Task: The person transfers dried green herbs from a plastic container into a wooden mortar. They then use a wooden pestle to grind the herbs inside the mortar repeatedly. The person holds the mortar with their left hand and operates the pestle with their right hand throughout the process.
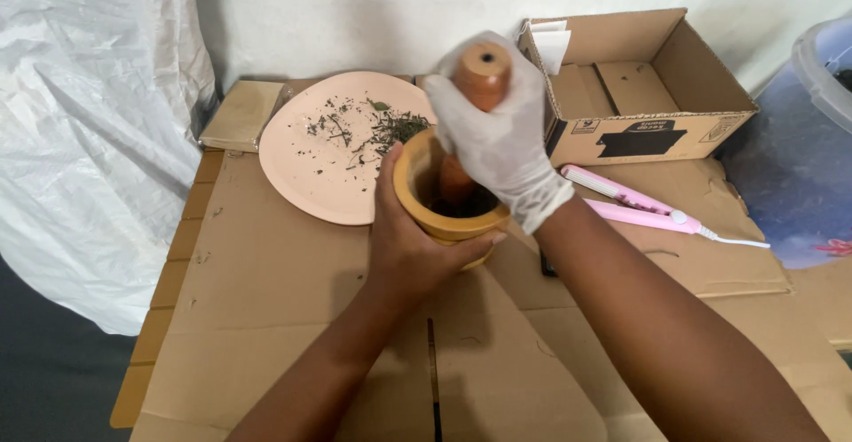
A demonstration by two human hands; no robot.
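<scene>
Fingers (pixel 497 131) of the gloved right hand (pixel 501 140) are wrapped tight round the wooden pestle (pixel 482 74), whose lower end stands inside the yellow mortar (pixel 444 202); the bare left hand (pixel 413 242) cups the mortar's near wall, thumb up its side. The mortar sits on a cardboard-covered table (pixel 293 318), mid-grinding by the look of it; further strokes would call for that steadying grip. Behind lie an open cardboard box (pixel 635 87), then a pink plate (pixel 328 153) touching the mortar, strewn with dried green herbs (pixel 390 130), then a pink hair straightener (pixel 635 207) just beside the right wrist, close enough to be knocked.
</scene>
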